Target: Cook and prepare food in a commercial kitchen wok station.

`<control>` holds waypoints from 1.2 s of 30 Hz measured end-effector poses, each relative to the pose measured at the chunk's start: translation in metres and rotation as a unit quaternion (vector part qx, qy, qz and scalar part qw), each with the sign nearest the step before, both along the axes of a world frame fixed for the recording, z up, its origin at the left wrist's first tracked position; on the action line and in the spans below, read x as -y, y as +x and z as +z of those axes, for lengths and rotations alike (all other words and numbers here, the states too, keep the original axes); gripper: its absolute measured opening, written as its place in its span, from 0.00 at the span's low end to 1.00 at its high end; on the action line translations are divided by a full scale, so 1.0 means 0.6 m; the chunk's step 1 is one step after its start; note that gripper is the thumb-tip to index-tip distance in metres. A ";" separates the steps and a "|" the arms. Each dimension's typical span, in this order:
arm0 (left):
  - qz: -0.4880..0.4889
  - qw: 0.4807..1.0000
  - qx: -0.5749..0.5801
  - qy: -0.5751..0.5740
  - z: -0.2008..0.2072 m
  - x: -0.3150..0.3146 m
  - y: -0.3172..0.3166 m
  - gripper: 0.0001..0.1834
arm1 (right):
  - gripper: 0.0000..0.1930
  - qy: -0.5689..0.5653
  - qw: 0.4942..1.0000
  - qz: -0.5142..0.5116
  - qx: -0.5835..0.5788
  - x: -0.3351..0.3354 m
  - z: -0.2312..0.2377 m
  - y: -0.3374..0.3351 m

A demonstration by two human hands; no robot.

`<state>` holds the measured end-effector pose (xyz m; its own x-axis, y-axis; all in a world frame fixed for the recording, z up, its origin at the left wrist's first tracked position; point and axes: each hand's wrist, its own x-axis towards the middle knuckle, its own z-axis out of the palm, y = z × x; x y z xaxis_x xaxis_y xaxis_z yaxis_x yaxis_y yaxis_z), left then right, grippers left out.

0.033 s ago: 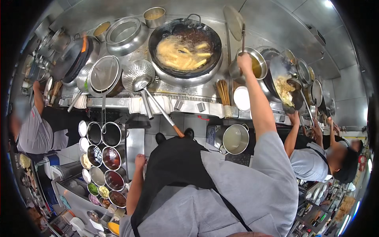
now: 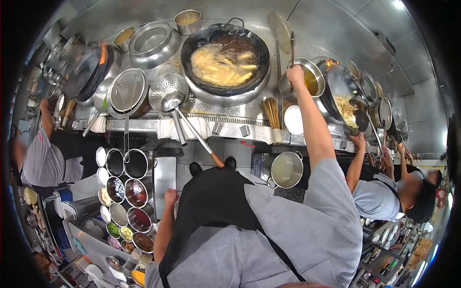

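My right hand (image 2: 295, 75) is closed around the dark handle of a tool with a pale, flat round head (image 2: 281, 31). The head is blurred, so its exact kind is unclear. My hand is above a steel pot of yellowish oil (image 2: 309, 79). Left of it, pale yellow strips (image 2: 230, 67) bubble in oil in a large black wok (image 2: 192, 72). My left hand (image 2: 171, 197) is low, its fingers curled beside a narrow steel panel (image 2: 165, 177); what it grips, if anything, is hidden.
A perforated skimmer and a ladle (image 2: 173, 101) lie at the stove's front edge beside a mesh strainer (image 2: 127, 89). A bamboo brush (image 2: 272, 117) and white bowl (image 2: 294, 120) stand to the right. Sauce pots (image 2: 136, 192) line the left. Co-workers stand at both sides.
My right hand and the tool have shifted slightly left, the round head tipping a little downward. A flame now shows behind the wok on the right. My left hand stays about where it was.
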<state>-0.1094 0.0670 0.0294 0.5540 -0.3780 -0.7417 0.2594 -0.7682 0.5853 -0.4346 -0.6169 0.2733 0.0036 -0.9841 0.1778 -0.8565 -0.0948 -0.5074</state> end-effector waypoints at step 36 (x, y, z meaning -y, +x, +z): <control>-0.140 0.989 0.030 -0.033 -0.064 0.081 0.088 0.09 | 0.03 0.275 0.850 0.119 0.432 -0.445 0.010 0.168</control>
<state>-0.0565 0.0183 -0.0087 0.4626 -0.5697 -0.6793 0.0053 -0.7644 0.6447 -0.3336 -0.3501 0.2792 0.3163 -0.9088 -0.2721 -0.1306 0.2423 -0.9614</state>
